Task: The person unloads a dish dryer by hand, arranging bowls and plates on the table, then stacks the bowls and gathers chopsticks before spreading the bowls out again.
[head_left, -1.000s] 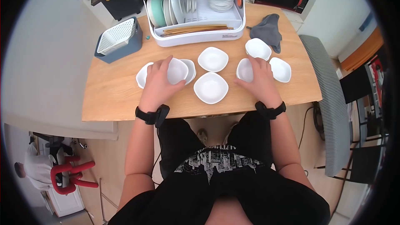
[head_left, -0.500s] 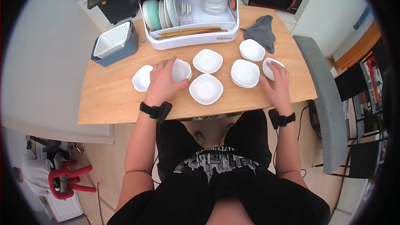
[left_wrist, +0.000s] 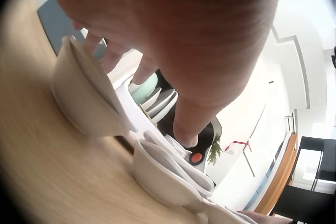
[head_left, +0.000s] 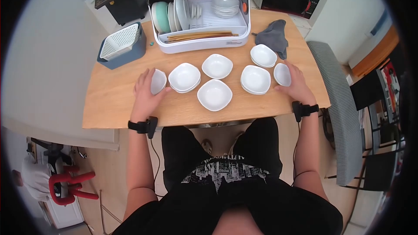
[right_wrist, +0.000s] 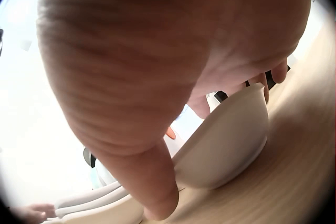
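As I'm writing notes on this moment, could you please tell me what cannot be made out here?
- Head view: the leftmost bowl's outer side, behind the left hand.
- Head view: the blue basket's bottom, under the white basket.
- Head view: the dish rack's label, too small.
- Right wrist view: whether the right hand's fingertips touch the bowl, whose near wall hides them.

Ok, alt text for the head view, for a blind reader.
A person's left hand reaches around one white bowl, right hand around another, on a wooden table, with more white bowls, some stacked, between them. Behind are an open dish rack, a blue basket and a gray cloth.
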